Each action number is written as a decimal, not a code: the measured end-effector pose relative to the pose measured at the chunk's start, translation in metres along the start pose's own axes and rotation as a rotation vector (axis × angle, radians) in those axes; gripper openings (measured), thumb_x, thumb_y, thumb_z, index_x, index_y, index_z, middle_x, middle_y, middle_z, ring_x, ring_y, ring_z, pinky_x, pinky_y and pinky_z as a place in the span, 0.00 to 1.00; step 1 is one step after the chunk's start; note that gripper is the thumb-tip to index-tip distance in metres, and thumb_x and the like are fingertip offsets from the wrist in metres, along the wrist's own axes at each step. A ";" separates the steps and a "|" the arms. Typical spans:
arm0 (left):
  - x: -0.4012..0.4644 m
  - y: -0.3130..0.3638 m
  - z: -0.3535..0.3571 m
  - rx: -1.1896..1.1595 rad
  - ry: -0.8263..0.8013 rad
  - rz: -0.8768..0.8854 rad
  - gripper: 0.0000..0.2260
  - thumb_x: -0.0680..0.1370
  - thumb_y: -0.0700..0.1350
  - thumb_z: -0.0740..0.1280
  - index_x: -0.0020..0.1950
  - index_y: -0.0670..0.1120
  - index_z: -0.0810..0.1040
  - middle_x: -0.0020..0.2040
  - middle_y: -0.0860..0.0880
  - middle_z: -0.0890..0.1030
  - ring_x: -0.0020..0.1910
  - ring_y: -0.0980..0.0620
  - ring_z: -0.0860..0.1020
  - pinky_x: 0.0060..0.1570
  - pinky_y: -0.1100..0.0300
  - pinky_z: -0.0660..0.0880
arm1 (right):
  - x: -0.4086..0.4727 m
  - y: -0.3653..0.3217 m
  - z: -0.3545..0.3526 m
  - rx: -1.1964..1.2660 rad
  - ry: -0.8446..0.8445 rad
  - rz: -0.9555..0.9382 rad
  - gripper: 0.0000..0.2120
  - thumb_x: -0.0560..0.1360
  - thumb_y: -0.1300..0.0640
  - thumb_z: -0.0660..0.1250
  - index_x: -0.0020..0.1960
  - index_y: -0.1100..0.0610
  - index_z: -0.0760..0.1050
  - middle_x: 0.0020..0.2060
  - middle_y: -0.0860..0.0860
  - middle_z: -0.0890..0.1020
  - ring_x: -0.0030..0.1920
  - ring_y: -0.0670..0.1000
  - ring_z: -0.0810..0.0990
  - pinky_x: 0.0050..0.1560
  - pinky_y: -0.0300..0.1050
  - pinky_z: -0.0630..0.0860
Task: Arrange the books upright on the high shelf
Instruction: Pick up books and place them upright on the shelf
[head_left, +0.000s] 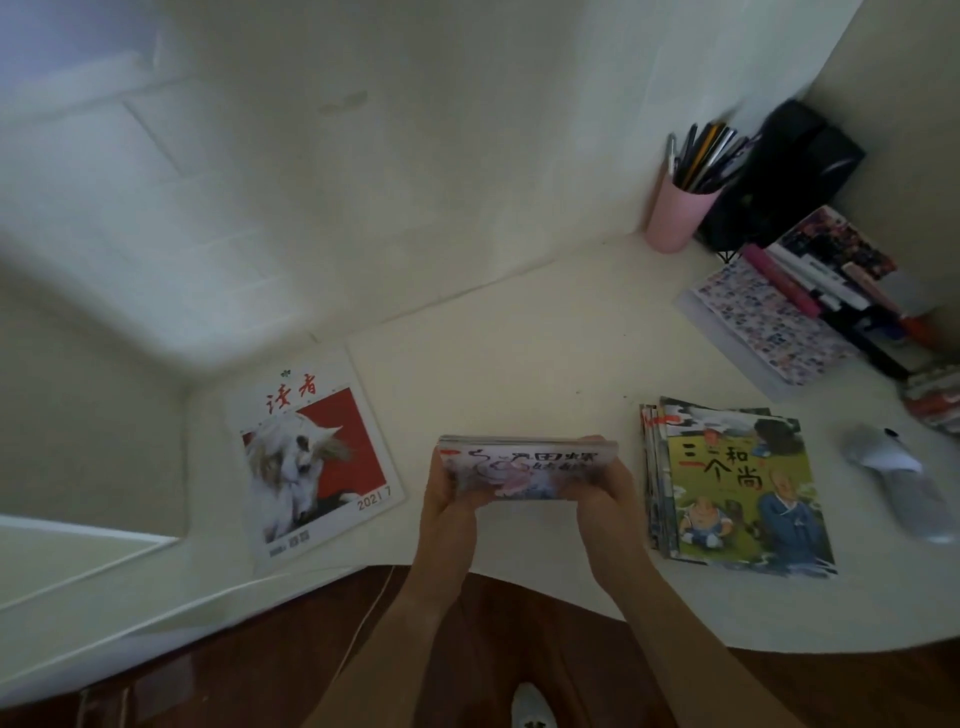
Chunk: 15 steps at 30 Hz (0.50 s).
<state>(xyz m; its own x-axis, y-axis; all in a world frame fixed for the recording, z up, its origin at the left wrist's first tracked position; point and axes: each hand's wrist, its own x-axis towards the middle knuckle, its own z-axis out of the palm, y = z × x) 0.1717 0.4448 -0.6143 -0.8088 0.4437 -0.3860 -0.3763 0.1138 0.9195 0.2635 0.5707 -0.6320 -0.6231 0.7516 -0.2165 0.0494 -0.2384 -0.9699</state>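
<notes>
A small stack of thin picture books (527, 462) is lifted and tilted above the white desk (519, 338), its cover toward me. My left hand (447, 488) grips the stack's left end and my right hand (605, 493) grips its right end. To the right lies another pile of picture books (737, 488) with a green cover of cartoon monks on top. A magazine (311, 457) with a white goat on a red cover lies flat at the left. The high shelf is out of sight.
A pink cup of pens (680, 208) and a black object (784, 171) stand in the back right corner. A patterned notebook (769, 322) with several markers lies at the right. A grey and white object (893, 473) rests near the right edge. Brown floor lies below.
</notes>
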 end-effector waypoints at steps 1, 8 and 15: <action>0.001 -0.004 0.000 0.050 0.009 0.011 0.22 0.77 0.33 0.69 0.67 0.51 0.76 0.57 0.53 0.84 0.56 0.54 0.82 0.48 0.66 0.79 | 0.000 0.002 0.001 -0.043 0.020 0.035 0.11 0.73 0.74 0.64 0.49 0.62 0.80 0.41 0.54 0.85 0.46 0.53 0.85 0.44 0.48 0.81; -0.007 0.009 0.029 0.172 -0.113 0.038 0.11 0.83 0.34 0.62 0.64 0.44 0.69 0.58 0.48 0.81 0.57 0.53 0.83 0.49 0.58 0.82 | 0.004 -0.033 -0.029 -0.198 0.099 -0.019 0.16 0.78 0.72 0.64 0.60 0.57 0.66 0.54 0.51 0.79 0.53 0.45 0.82 0.46 0.39 0.82; -0.024 0.004 0.148 0.648 -0.303 0.214 0.15 0.80 0.46 0.65 0.67 0.52 0.69 0.57 0.56 0.75 0.55 0.58 0.77 0.46 0.70 0.77 | 0.003 -0.058 -0.156 -0.817 0.474 0.093 0.27 0.69 0.41 0.68 0.65 0.51 0.76 0.55 0.54 0.79 0.48 0.51 0.81 0.48 0.49 0.82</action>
<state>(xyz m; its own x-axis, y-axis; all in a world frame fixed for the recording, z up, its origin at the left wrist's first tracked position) 0.2565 0.5665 -0.5905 -0.6393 0.7298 -0.2424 0.1928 0.4572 0.8682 0.3805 0.6822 -0.5936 -0.2157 0.9655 -0.1456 0.7256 0.0587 -0.6856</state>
